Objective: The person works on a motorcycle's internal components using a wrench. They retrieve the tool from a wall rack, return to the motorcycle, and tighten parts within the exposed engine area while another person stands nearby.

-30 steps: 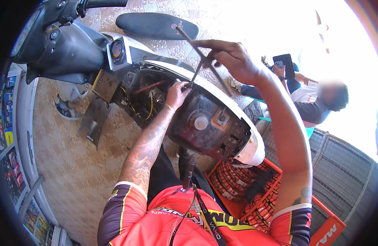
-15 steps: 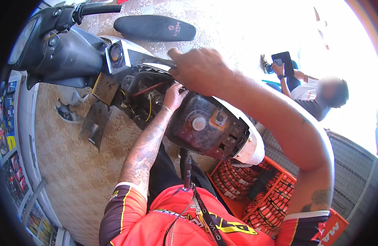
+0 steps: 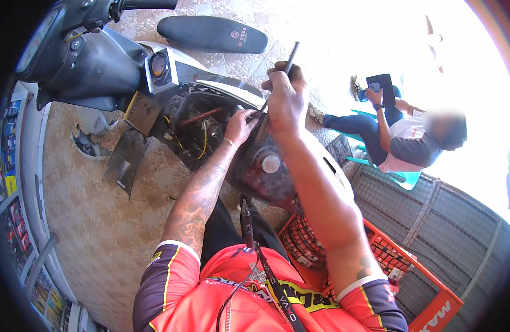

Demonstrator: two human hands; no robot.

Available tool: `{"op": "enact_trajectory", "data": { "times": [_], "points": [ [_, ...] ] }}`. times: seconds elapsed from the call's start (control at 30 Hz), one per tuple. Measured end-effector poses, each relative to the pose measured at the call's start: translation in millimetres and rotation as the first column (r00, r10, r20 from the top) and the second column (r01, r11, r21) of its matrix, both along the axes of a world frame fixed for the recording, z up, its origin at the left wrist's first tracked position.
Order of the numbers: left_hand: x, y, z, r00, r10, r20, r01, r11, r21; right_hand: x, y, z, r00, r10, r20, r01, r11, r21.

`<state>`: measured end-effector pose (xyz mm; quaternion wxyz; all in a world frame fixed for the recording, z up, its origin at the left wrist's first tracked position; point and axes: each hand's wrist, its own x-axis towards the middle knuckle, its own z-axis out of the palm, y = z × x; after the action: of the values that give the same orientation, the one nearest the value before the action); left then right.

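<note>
A scooter [image 3: 102, 63] stands stripped of its seat and rear covers, its engine bay [image 3: 191, 124] exposed. Over the bay's rear edge, my right hand [image 3: 287, 99] is closed round a long dark metal rod [image 3: 294, 52]. The rod slants down to the left, its lower end by my left hand's fingertips. My left hand [image 3: 241, 127] reaches in at the front of the fuel tank [image 3: 260, 177], fingers drawn together. What they pinch is hidden. A round pale cap [image 3: 270, 163] sits on the tank, partly beside my right forearm.
The removed seat [image 3: 210, 34] lies on the tiled floor beyond the scooter. Loose dark panels [image 3: 127, 160] lie at left, near a display case [image 3: 14, 182]. A red crate [image 3: 432, 310] of packaged tyres is at lower right. A seated person [image 3: 399, 133] holds a phone beyond a mesh fence [image 3: 426, 210].
My right hand has turned and drawn its forearm inward, and the rod now points up and away. My left hand stays at nearly the same spot.
</note>
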<state>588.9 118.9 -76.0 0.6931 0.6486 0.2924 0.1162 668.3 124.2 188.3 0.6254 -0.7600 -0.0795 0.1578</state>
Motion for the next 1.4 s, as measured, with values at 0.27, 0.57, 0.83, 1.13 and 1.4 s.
{"op": "enact_trajectory", "data": {
  "times": [0.27, 0.57, 0.83, 1.13, 1.4],
  "points": [
    [-1.2, 5.1, 14.5, 0.997, -0.078, 0.010, 0.071, 0.947, 0.313, 56.0, -22.0, 24.8, -0.035, 0.872, 0.488, -0.276, 0.461, -0.843],
    [-3.4, 5.5, 25.1, 0.994, -0.088, -0.067, 0.104, 0.946, 0.306, 25.9, 12.7, 42.2, 0.528, 0.837, 0.143, -0.072, 0.212, -0.975],
    [-5.2, 7.7, 28.8, 0.993, -0.092, -0.072, 0.107, 0.962, 0.251, 65.6, 14.1, 45.3, 0.172, 0.941, -0.290, -0.849, -0.007, -0.528],
    [11.5, -0.7, -10.2, 0.958, 0.001, -0.286, 0.240, 0.543, 0.805, -24.4, -8.3, 10.3, 0.920, 0.381, -0.092, -0.392, 0.898, -0.199],
    [-2.6, 0.1, 10.1, 0.998, -0.044, -0.050, 0.056, 0.965, 0.255, 39.2, 10.9, 9.2, 0.883, 0.368, -0.289, -0.440, 0.865, -0.241]
  ]
}}
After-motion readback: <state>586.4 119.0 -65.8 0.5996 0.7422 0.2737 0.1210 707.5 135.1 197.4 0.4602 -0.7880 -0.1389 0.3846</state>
